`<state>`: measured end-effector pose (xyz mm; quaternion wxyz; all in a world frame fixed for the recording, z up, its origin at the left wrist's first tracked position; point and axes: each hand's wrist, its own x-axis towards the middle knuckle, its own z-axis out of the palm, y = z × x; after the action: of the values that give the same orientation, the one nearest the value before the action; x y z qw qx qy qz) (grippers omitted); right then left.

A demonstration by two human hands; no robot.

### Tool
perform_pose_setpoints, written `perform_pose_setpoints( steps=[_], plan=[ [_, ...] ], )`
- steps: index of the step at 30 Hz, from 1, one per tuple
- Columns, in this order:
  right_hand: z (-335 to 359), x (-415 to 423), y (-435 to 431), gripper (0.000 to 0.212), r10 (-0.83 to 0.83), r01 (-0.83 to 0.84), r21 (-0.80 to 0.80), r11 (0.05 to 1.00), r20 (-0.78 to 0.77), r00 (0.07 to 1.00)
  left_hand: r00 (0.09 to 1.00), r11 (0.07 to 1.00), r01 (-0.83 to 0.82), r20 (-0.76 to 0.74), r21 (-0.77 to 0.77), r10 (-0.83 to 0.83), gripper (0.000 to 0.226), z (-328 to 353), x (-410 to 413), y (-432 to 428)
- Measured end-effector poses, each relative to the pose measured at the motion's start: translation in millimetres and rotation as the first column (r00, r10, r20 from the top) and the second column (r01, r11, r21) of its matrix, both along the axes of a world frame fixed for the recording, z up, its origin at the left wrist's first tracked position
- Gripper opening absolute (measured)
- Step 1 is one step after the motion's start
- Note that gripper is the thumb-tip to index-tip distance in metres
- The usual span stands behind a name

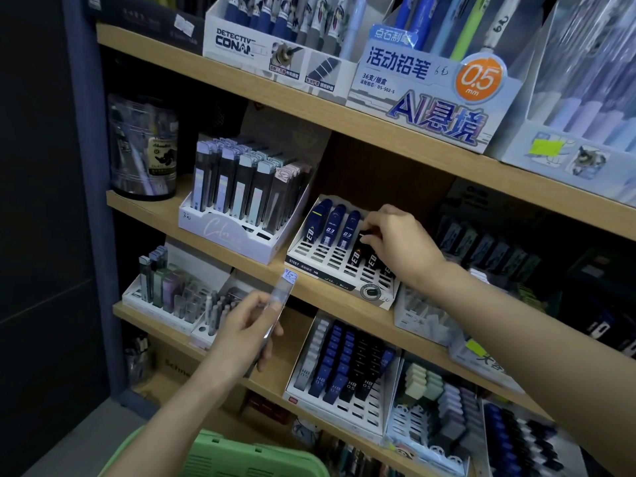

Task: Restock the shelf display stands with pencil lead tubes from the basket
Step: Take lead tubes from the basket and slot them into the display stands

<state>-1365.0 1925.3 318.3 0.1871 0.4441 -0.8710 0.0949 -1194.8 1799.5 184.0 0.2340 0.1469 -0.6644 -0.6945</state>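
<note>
The right hand (399,242) pinches a black lead tube (362,235) at the slotted stand (323,258) on the middle shelf (220,232); pushed in crooked, it could jam or topple its neighbours. The left hand (242,327) grips a clear tube (280,297) below, long axis tilted, cap up-right.

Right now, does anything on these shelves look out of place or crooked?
Nothing is spilled or damaged. The slotted stand on the middle shelf is mostly empty, with only a few tubes standing, and the right hand is at its black ones.
</note>
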Motion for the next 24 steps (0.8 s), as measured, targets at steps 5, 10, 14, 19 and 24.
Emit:
perform_pose_setpoints(
  steps=[5,10,14,19,24],
  plan=[
    [-2.3,29.6,-0.5,0.039,0.021,-0.022,-0.049,0.999,-0.026,0.999,0.997,0.998,0.022,-0.073,-0.051,-0.026,0.018,8.8,4.4,1.8],
    [-16.5,85.7,-9.4,0.025,0.190,-0.069,-0.208,0.976,0.647,0.738,0.982,0.990,0.107,-0.147,-0.093,-0.120,0.016,24.6,9.2,9.3],
    [-11.8,94.7,-12.6,0.006,0.334,-0.056,-0.383,0.922,0.716,0.613,0.976,0.991,0.126,-0.174,-0.044,-0.132,0.025,31.0,16.0,5.9],
    [0.9,98.2,-19.2,0.006,0.453,0.065,-0.564,0.823,0.721,0.524,0.977,1.000,-0.022,-0.211,-0.001,0.021,0.021,37.6,26.8,-17.5],
    [-0.2,106.4,-40.7,0.007,0.488,0.076,-0.584,0.808,0.736,0.468,0.964,0.974,-0.158,-0.237,-0.161,0.117,0.011,44.0,30.1,-42.6]
  ],
)
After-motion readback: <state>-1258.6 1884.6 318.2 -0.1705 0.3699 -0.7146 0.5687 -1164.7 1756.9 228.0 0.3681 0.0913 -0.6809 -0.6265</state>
